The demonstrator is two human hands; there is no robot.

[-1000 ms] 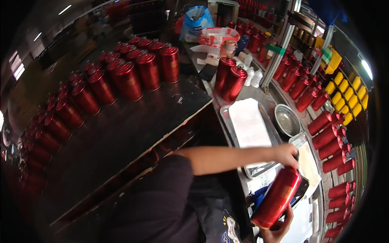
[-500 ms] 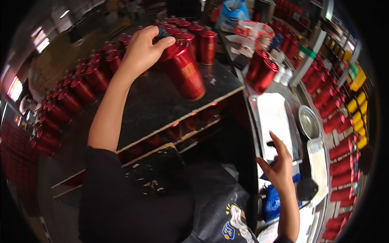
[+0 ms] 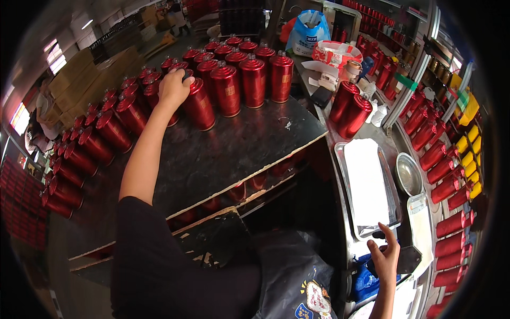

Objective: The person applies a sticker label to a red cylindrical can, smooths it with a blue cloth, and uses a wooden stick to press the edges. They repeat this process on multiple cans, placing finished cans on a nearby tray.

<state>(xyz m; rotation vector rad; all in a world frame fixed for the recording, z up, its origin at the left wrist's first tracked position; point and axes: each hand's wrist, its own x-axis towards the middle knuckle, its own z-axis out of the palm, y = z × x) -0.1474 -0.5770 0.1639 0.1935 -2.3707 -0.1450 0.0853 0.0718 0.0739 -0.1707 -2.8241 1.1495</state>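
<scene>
My left hand [image 3: 174, 90] is closed at the top of a shiny red metallic bottle [image 3: 200, 110] with a gold square mark. That bottle stands nearly upright on the black tabletop [image 3: 239, 151], at the front of a group of like red bottles [image 3: 225, 87] with stepped lids and small pale tips. Its own tip is hidden by my fingers. At lower right, my right hand [image 3: 387, 258] holds nothing, thumb and forefinger apart. It hovers by the near end of a metal tray [image 3: 396, 212] lined with a white sheet [image 3: 366, 181]. A dark band shows on a finger of each hand.
Two red bottles [image 3: 355, 117] stand on the right-hand bench beside a metal bowl [image 3: 409, 173]. Red bottles line a curved rack [image 3: 451, 228] at far right. A blue-and-white bag [image 3: 307, 34] sits at the back. The tabletop's worn front edge [image 3: 249, 175] overhangs a shelf.
My left hand has brought the tilted bottle down and left, onto the tabletop. The right hand has moved lower and slightly right. The whole view has shifted.
</scene>
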